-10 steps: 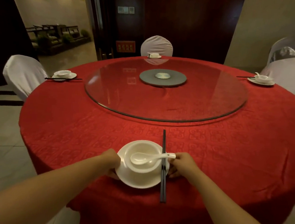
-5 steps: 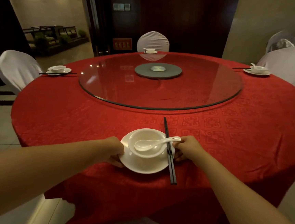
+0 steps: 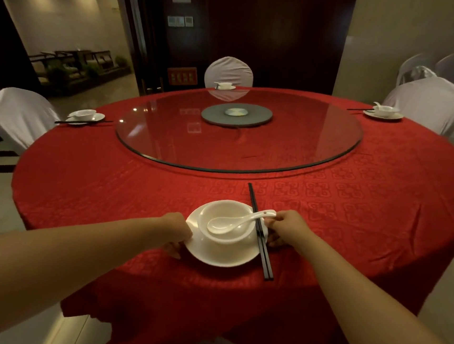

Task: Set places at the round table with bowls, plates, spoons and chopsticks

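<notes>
A white plate (image 3: 221, 255) lies near the front edge of the round table (image 3: 109, 183) with its red cloth. On it stands a white bowl (image 3: 226, 215) with a white spoon (image 3: 232, 223) inside, handle pointing right. A pair of black chopsticks (image 3: 260, 235) lies along the plate's right side, partly on its rim. My left hand (image 3: 177, 229) grips the plate's left rim. My right hand (image 3: 287, 226) holds the plate's right edge beside the chopsticks, fingers by the spoon handle's tip.
A glass turntable (image 3: 291, 150) with a grey hub fills the table's middle. Set places lie at the left (image 3: 86, 117), far side (image 3: 223, 86) and right (image 3: 383, 112), each before a white-covered chair. A doorway opens at the back left.
The place setting sits a little closer to the table's front edge and the view has pulled back. Both hands keep their hold on the plate's sides.
</notes>
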Action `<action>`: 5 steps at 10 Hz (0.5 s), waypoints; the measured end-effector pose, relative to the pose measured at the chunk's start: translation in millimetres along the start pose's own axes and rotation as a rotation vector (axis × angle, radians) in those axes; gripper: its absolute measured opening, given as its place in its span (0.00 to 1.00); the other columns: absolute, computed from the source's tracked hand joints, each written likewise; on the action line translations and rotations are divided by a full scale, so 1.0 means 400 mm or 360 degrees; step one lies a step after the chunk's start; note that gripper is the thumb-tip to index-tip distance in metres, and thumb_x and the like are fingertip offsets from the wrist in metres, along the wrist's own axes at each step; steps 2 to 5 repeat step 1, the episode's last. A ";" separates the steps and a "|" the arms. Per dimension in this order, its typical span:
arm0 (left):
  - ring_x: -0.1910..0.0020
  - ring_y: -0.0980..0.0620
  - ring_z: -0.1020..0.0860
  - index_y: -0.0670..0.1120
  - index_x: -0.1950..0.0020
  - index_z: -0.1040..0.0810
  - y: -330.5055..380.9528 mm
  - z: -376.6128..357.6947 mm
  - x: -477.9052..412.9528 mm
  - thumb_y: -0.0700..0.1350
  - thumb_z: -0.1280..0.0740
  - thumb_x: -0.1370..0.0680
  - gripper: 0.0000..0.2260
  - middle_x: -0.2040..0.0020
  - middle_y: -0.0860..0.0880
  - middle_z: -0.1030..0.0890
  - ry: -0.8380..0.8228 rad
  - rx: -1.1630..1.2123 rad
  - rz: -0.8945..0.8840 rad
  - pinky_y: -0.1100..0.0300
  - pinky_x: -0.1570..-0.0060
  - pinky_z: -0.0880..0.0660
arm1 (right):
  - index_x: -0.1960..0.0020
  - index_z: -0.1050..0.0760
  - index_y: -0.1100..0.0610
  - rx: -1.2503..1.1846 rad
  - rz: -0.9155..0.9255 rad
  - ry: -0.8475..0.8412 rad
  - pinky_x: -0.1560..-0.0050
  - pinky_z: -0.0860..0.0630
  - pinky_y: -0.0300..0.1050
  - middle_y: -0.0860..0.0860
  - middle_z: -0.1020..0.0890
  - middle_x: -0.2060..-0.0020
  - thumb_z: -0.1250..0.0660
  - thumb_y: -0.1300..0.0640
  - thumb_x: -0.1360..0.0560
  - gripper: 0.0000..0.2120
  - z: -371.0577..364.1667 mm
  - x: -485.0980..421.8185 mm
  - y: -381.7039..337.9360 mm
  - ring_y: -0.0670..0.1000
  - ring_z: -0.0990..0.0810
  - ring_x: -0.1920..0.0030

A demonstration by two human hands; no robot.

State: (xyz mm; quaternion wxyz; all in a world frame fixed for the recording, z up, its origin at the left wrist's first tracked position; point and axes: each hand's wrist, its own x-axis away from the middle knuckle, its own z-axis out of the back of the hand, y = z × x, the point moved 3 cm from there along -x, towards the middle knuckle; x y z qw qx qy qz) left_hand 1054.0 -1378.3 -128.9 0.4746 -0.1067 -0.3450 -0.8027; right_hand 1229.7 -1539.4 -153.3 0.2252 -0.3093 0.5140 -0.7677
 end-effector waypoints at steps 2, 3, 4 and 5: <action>0.73 0.47 0.27 0.32 0.47 0.26 -0.011 0.017 -0.001 0.35 0.44 0.21 0.10 0.64 0.41 0.27 0.0034 -0.0105 0.0070 0.55 0.70 0.22 | 0.42 0.29 0.71 0.0028 -0.0157 -0.0058 0.79 0.24 0.37 0.57 0.25 0.69 0.44 0.70 0.22 0.12 0.017 0.011 0.020 0.50 0.25 0.74; 0.73 0.47 0.27 0.32 0.47 0.26 -0.011 0.017 -0.001 0.35 0.44 0.21 0.10 0.64 0.41 0.27 0.0034 -0.0105 0.0070 0.55 0.70 0.22 | 0.42 0.29 0.71 0.0028 -0.0157 -0.0058 0.79 0.24 0.37 0.57 0.25 0.69 0.44 0.70 0.22 0.12 0.017 0.011 0.020 0.50 0.25 0.74; 0.73 0.47 0.27 0.32 0.47 0.26 -0.011 0.017 -0.001 0.35 0.44 0.21 0.10 0.64 0.41 0.27 0.0034 -0.0105 0.0070 0.55 0.70 0.22 | 0.42 0.29 0.71 0.0028 -0.0157 -0.0058 0.79 0.24 0.37 0.57 0.25 0.69 0.44 0.70 0.22 0.12 0.017 0.011 0.020 0.50 0.25 0.74; 0.73 0.47 0.27 0.32 0.47 0.26 -0.011 0.017 -0.001 0.35 0.44 0.21 0.10 0.64 0.41 0.27 0.0034 -0.0105 0.0070 0.55 0.70 0.22 | 0.42 0.29 0.71 0.0028 -0.0157 -0.0058 0.79 0.24 0.37 0.57 0.25 0.69 0.44 0.70 0.22 0.12 0.017 0.011 0.020 0.50 0.25 0.74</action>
